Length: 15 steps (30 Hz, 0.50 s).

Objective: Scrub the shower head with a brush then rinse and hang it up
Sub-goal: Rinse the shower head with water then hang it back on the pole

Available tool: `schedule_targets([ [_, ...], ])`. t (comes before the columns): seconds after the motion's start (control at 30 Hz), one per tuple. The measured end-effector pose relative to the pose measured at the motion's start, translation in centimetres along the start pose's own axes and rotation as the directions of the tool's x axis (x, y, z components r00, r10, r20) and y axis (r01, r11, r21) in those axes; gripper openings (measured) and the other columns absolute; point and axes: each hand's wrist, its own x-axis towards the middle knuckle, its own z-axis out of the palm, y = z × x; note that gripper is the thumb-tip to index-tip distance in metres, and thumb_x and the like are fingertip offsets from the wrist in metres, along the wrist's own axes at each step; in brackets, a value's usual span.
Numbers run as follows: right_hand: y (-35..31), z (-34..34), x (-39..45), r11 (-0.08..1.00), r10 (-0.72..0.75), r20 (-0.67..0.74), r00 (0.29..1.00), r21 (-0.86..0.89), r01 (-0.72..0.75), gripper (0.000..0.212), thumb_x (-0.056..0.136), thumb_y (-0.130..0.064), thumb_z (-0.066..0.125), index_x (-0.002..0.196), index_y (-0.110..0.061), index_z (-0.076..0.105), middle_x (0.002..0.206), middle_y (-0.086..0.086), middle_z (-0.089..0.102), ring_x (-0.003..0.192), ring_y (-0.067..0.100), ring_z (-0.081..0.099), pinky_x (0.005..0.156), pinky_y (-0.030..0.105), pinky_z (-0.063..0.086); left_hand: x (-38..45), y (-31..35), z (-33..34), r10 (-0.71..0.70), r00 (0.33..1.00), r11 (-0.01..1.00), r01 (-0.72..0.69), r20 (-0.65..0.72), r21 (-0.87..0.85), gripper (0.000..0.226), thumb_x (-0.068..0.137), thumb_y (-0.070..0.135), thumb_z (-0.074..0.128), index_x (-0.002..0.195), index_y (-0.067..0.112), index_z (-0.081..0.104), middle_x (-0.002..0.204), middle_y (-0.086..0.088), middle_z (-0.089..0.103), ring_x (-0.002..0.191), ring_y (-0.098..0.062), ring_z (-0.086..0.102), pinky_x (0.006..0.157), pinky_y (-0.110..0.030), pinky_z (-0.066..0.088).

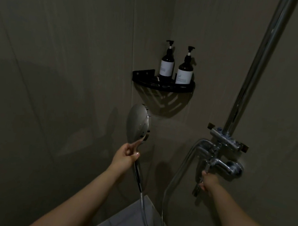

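Chrome riser pipe [255, 72] runs up the right wall; chrome mixer tap [226, 157] sits at its foot. Black corner shelf [163, 85], far, carries two dark pump bottles [184, 70].

Round chrome shower head [138, 123] is held upright, centre-left, below the shelf. Left hand [125, 156] grasps its handle. Right hand [208, 182] closes on the tap's lever [199, 182].

Judgement: head rigid, light, likely slick when wet; hold handle low; ribbed metal hose [143, 211] will tug.

Your left hand [125, 156] grips the round chrome shower head [138, 123] by its handle, disc up at 12 o'clock. Your right hand [208, 182] holds the chrome mixer tap's lever [199, 184] at 4 o'clock. Two dark pump bottles [175, 67] sit on the black corner shelf [163, 85].
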Motion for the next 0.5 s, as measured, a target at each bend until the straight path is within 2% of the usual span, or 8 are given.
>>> schedule_targets([
  [0.07,-0.03,0.05,-0.06,1.0,0.005,0.004,1.0,0.004,-0.005,0.035,0.098,-0.01,0.041,0.12,0.016,0.048,0.088,0.023,0.048,0.052,0.024,0.04,0.019,0.011,0.025,0.12,-0.14,-0.1,0.011,1.0,1.0,-0.011,-0.004,0.004,0.026,0.086,-0.009,0.053,0.081,0.017,0.054,0.079,-0.004,0.057,0.085,-0.019,0.054,0.083,-0.03,0.043],
  [0.2,-0.17,0.0,-0.3,1.0,0.004,0.011,1.0,-0.005,-0.004,0.035,0.098,-0.009,0.04,0.119,0.018,0.048,0.066,0.015,0.044,0.051,0.025,0.04,0.019,0.011,0.024,0.27,-0.29,-0.37,0.015,1.0,1.0,-0.015,-0.008,-0.01,0.025,0.086,-0.008,0.054,0.082,0.017,0.056,0.076,-0.001,0.058,0.077,-0.013,0.054,0.075,-0.023,0.043],
  [0.3,-0.26,-0.06,-0.29,0.998,-0.007,0.021,1.0,-0.064,0.008,0.033,0.097,-0.006,0.041,0.119,0.018,0.048,0.069,0.017,0.046,0.051,0.025,0.039,0.019,0.011,0.024,0.31,-0.26,-0.39,0.02,1.0,1.0,-0.02,-0.02,0.0,0.025,0.086,-0.008,0.054,0.081,0.017,0.055,0.075,-0.001,0.057,0.074,-0.012,0.053,0.07,-0.022,0.042],
  [0.43,-0.07,-0.07,0.02,0.984,-0.018,0.042,0.999,-0.176,0.025,0.029,0.095,-0.002,0.045,0.116,0.018,0.051,0.06,0.014,0.042,0.05,0.024,0.039,0.019,0.011,0.024,0.25,-0.22,-0.41,0.031,0.999,0.999,-0.031,-0.031,0.025,0.024,0.086,-0.007,0.055,0.08,0.017,0.053,0.074,-0.002,0.054,0.073,-0.012,0.05,0.066,-0.021,0.041],
  [0.5,0.01,-0.16,0.36,0.979,-0.011,0.052,0.999,-0.204,0.021,0.026,0.094,-0.001,0.047,0.113,0.016,0.053,0.062,0.015,0.045,0.048,0.025,0.041,0.02,0.012,0.026,0.14,-0.28,-0.53,0.03,0.999,0.999,-0.03,-0.025,0.038,0.022,0.086,-0.006,0.055,0.083,0.016,0.055,0.075,-0.001,0.056,0.074,-0.011,0.052,0.068,-0.021,0.042],
])
